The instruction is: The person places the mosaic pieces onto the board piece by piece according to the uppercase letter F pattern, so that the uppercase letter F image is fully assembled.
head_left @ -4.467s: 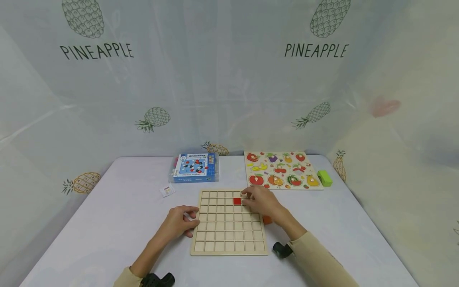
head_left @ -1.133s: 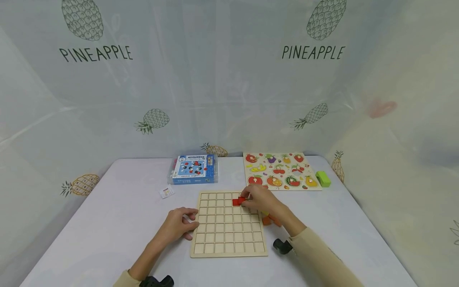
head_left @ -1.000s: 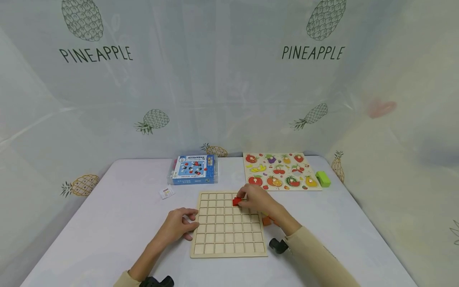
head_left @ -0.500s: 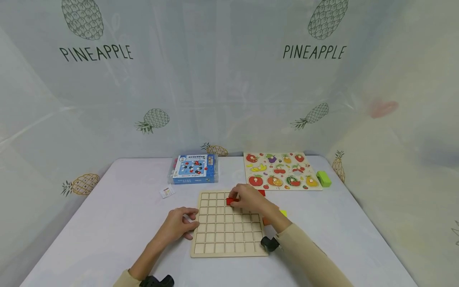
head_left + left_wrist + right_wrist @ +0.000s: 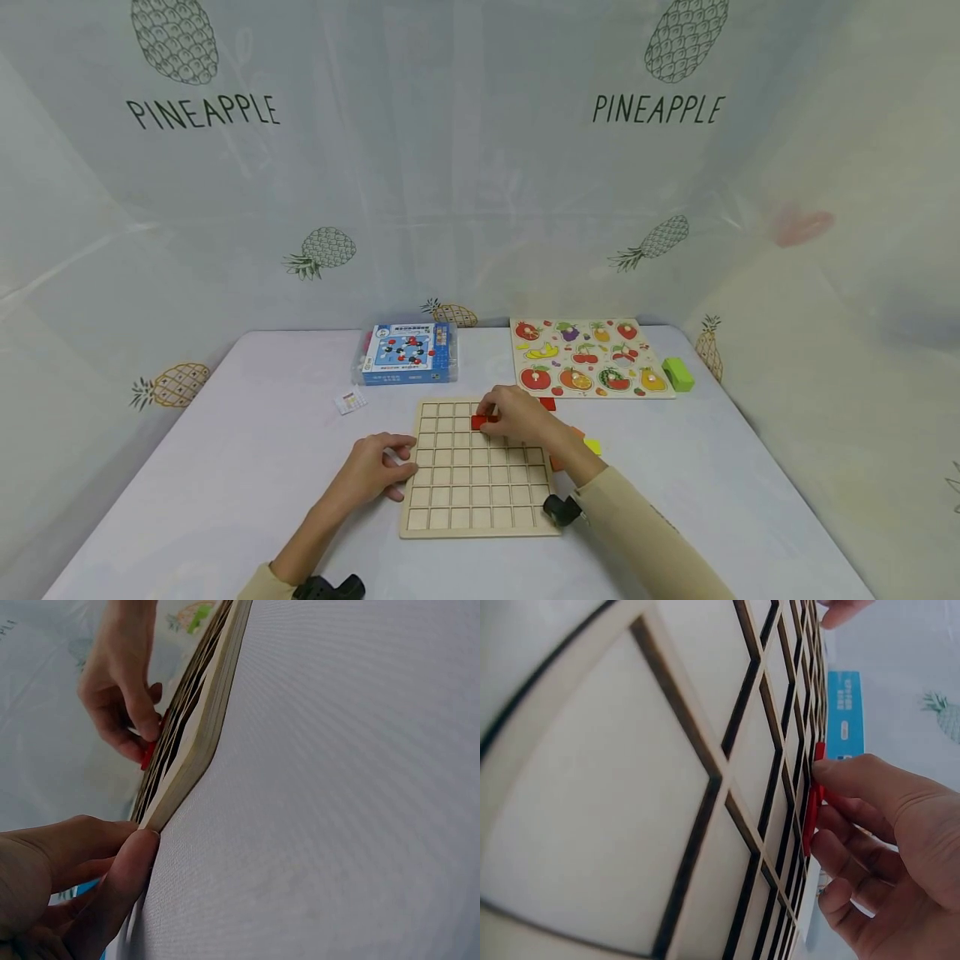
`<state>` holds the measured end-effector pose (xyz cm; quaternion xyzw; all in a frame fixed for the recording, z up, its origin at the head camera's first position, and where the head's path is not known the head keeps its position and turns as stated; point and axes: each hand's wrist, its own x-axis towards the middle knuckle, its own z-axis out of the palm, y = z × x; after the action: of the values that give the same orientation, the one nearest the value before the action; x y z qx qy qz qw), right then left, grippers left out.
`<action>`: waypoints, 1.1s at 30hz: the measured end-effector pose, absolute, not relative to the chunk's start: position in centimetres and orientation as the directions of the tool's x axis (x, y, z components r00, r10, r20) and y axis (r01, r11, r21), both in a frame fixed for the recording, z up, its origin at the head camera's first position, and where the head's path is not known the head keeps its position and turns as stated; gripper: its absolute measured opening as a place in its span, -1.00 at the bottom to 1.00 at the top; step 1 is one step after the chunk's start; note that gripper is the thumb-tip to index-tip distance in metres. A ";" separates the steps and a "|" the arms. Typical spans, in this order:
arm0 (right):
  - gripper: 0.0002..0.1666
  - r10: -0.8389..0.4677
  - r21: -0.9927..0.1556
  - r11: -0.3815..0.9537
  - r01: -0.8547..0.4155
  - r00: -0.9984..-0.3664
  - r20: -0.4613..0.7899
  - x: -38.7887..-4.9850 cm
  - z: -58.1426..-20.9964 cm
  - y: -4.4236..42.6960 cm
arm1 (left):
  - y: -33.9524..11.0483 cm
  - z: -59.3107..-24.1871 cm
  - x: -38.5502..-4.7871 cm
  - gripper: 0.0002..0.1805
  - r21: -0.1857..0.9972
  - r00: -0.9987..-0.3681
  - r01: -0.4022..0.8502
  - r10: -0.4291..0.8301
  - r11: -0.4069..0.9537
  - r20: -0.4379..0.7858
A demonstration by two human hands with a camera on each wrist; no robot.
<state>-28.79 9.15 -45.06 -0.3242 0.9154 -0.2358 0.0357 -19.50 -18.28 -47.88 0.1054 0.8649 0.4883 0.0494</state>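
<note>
Red tile sits pinched between the thumb and fingers of our right hand, over the second row from the far edge of the wooden grid board; we cannot tell whether it lies flat in its cell; a second red tile is right beside it, partly hidden by our fingers in the head view. Our left hand touches the board's left edge, its thumb and forefinger apart along the rim; the board rests on the white table.

By the board's right edge we see orange pieces, partly behind our right forearm, and a yellow piece; another red piece lies near the far right corner, just below the fruit puzzle; a green block stands beside that puzzle; farther left are a blue box and a small white packet; behind everything hangs a pineapple-print curtain.
</note>
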 end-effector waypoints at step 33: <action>-0.77 -0.430 -0.470 0.786 -0.401 -0.901 0.050 -29.8 -45.0 17.9 | -18.1 -47.8 -19.6 -0.55 0.866 -0.978 0.098 0.207 0.490 -0.007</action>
<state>-29.81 17.85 -45.00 -0.2201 0.9445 -0.2419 0.0298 -19.58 -18.15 -47.75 0.0886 0.8614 0.4972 0.0549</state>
